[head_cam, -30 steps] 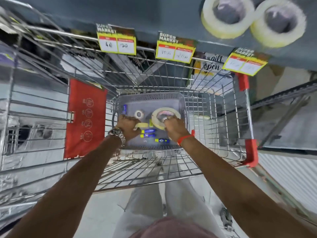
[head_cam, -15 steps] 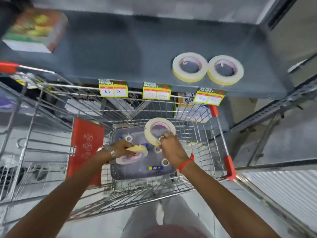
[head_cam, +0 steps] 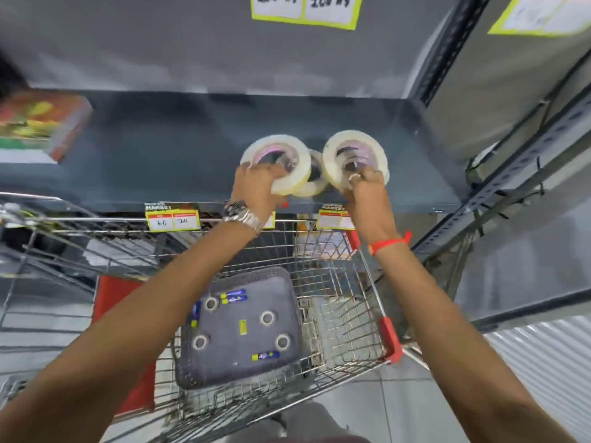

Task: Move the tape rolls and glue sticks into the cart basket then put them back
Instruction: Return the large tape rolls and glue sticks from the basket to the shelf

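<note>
We hold both arms stretched up to the shelf (head_cam: 134,155) in the upper middle of the frame. Our left hand (head_cam: 256,187) grips one roll (head_cam: 278,155), our right hand (head_cam: 364,190) grips another (head_cam: 355,155), each tilted over rolls already lying there. The next move, we judge, is straight down onto those. Small rolls (head_cam: 267,318) and glue sticks (head_cam: 233,297) wait in the basket (head_cam: 256,276), lower centre, below both hands.
</note>
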`<action>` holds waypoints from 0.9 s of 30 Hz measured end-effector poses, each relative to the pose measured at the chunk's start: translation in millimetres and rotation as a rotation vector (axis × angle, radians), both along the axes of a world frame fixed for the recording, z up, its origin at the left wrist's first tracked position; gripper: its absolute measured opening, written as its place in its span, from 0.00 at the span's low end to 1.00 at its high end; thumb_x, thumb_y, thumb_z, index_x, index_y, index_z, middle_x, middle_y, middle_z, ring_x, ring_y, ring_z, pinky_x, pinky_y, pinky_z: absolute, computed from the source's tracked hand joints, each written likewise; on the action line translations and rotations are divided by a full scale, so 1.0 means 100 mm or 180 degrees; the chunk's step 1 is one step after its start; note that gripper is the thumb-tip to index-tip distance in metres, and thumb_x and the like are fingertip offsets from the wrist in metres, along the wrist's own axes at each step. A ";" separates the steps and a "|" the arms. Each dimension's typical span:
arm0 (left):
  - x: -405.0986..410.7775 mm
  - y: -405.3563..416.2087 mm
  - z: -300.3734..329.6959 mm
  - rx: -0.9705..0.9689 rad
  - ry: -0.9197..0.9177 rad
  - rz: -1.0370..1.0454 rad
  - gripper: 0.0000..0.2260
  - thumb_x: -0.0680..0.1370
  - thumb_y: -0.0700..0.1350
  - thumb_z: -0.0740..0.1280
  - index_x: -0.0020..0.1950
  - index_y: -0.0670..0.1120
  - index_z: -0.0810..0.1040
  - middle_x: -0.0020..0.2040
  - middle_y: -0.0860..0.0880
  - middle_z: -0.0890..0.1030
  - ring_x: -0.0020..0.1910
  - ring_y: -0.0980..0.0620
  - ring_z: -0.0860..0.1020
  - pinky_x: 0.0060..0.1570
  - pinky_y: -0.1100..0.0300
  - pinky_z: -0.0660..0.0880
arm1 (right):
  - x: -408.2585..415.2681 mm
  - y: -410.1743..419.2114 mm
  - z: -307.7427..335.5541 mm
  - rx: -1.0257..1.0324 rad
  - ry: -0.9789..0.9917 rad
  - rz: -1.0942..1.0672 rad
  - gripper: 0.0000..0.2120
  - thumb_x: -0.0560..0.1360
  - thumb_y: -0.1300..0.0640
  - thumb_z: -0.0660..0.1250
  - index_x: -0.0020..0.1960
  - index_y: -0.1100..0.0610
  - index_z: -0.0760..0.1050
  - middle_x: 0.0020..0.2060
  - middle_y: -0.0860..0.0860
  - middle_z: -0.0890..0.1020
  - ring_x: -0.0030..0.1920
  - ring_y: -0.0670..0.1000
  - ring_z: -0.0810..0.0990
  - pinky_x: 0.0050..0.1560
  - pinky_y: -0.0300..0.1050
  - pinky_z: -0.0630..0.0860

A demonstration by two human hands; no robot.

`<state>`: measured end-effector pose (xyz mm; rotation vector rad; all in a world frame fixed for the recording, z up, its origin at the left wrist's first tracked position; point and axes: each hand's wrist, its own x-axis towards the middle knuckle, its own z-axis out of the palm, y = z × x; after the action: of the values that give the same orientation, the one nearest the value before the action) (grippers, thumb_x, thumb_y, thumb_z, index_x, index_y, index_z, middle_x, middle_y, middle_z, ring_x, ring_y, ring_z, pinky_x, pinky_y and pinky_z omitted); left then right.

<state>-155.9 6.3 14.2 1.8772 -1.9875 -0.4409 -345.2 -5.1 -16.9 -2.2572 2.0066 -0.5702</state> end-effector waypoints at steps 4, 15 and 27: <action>-0.32 -0.40 -0.11 -0.0046 -0.0452 -0.0170 0.25 0.65 0.45 0.76 0.62 0.48 0.75 0.61 0.44 0.79 0.61 0.45 0.75 0.66 0.55 0.65 | -0.20 -0.35 -0.08 0.0183 0.0096 0.0010 0.18 0.67 0.72 0.60 0.55 0.67 0.76 0.54 0.66 0.78 0.55 0.66 0.75 0.53 0.56 0.78; -0.44 -0.68 -0.42 0.0278 -0.1013 -0.0423 0.25 0.65 0.45 0.76 0.60 0.47 0.76 0.61 0.43 0.78 0.64 0.42 0.71 0.67 0.49 0.60 | -0.31 -0.54 -0.35 0.0480 0.0256 0.0153 0.28 0.69 0.71 0.65 0.68 0.61 0.67 0.63 0.65 0.73 0.65 0.66 0.69 0.63 0.55 0.74; -0.36 -0.78 -0.58 -0.0061 0.1097 0.0797 0.42 0.70 0.54 0.71 0.74 0.42 0.51 0.77 0.43 0.52 0.76 0.46 0.51 0.74 0.43 0.43 | -0.47 -0.61 -0.22 0.0262 -0.2079 -0.1001 0.22 0.80 0.54 0.59 0.68 0.67 0.64 0.67 0.64 0.70 0.68 0.61 0.67 0.68 0.45 0.63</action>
<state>-191.9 -71.9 -44.2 1.8599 -1.5097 -0.6211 -392.3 -66.1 -39.3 -1.4353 1.9664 -1.0575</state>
